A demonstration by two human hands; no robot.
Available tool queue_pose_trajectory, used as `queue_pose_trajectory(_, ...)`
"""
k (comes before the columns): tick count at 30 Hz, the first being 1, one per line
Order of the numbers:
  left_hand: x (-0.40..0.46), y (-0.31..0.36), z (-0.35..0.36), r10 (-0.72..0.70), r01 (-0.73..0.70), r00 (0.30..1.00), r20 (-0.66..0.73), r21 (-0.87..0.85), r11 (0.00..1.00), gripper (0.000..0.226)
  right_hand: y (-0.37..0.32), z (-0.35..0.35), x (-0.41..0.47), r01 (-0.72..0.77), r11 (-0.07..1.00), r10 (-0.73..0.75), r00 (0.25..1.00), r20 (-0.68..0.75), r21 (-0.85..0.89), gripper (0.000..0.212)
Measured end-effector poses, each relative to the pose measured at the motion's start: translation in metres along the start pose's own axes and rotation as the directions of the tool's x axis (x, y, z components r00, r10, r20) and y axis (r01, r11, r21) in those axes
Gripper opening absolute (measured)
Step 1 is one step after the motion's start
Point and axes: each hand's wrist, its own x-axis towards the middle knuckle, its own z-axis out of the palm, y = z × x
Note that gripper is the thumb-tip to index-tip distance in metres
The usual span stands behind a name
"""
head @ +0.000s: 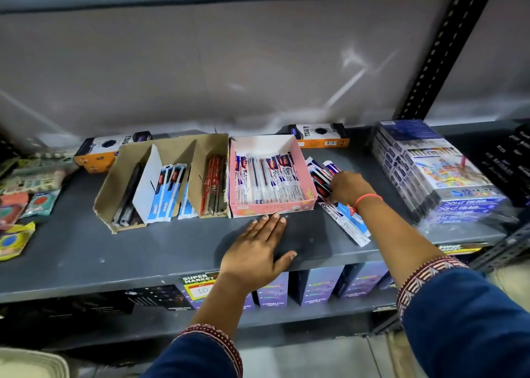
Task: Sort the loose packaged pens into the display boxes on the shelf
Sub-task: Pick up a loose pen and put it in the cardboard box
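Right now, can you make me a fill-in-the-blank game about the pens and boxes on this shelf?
1. The pink box sits to the ____ of the brown box.
2. The right hand grabs loose pens lying ____ the pink box.
3. The left hand lies ____ on the shelf.
4. The brown box has ____ sections.

Missing words: right; outside; flat; three

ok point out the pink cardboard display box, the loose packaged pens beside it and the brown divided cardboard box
pink cardboard display box (pixel 272 209): head view, front wall
loose packaged pens (pixel 348 225): head view, lower packets
brown divided cardboard box (pixel 104 194): head view, left wall
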Motion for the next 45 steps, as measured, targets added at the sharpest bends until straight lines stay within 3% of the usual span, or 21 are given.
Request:
queue_pose_trajectory(8,-0.001,-0.001,0.0,0.009,-0.009,1.0,-0.006,-0.047,0.999,0.067,0.0,-0.008,-0.003,-0.11,0.988,0.104,0.993,0.058,0.109,0.02)
queue_pose_trajectory(11,-0.001,-0.001,0.0,0.007,-0.008,1.0,-0.005,-0.044,0.999,0.067,0.008,-0.008,-0.002,-0.1,0.982,0.098,0.995,0.021,0.158,0.027)
queue_pose_trajectory(14,-0.001,-0.001,-0.001,0.009,-0.009,1.0,-0.002,-0.035,0.999,0.067,0.012,-0.009,-0.006,-0.066,0.979,0.074,0.997,-0.032,0.192,0.008)
queue_pose_trajectory(16,-0.001,-0.001,-0.002,0.008,-0.008,1.0,0.006,-0.035,0.999,0.066,0.016,-0.01,-0.008,-0.051,0.954,0.078,0.993,-0.083,0.297,0.007)
queue_pose_trajectory(18,-0.001,-0.001,-0.001,0.01,-0.01,1.0,0.022,-0.032,0.999,0.066,0.018,-0.012,-0.012,-0.041,0.873,0.125,0.982,-0.141,0.486,0.012)
queue_pose_trajectory(23,0.0,-0.001,0.001,0.01,-0.011,0.999,0.032,0.008,1.0,0.068,0.003,-0.023,-0.048,0.067,0.496,0.035,0.995,-0.097,0.866,0.034)
queue_pose_trajectory(32,0.0,-0.002,0.002,0.033,-0.033,0.999,-0.039,-0.004,0.999,0.098,-0.035,-0.034,-0.128,0.22,0.143,-0.22,0.958,-0.185,0.965,0.025)
queue_pose_trajectory(36,0.001,-0.003,0.006,0.03,-0.03,0.999,-0.019,-0.021,0.999,0.108,-0.044,-0.042,-0.151,0.311,0.06,-0.247,0.925,-0.288,0.949,0.026)
queue_pose_trajectory(45,0.001,-0.001,0.002,0.006,-0.006,1.0,0.031,0.001,1.0,0.065,-0.05,-0.051,-0.168,0.368,0.02,-0.27,0.897,-0.349,0.93,0.023)
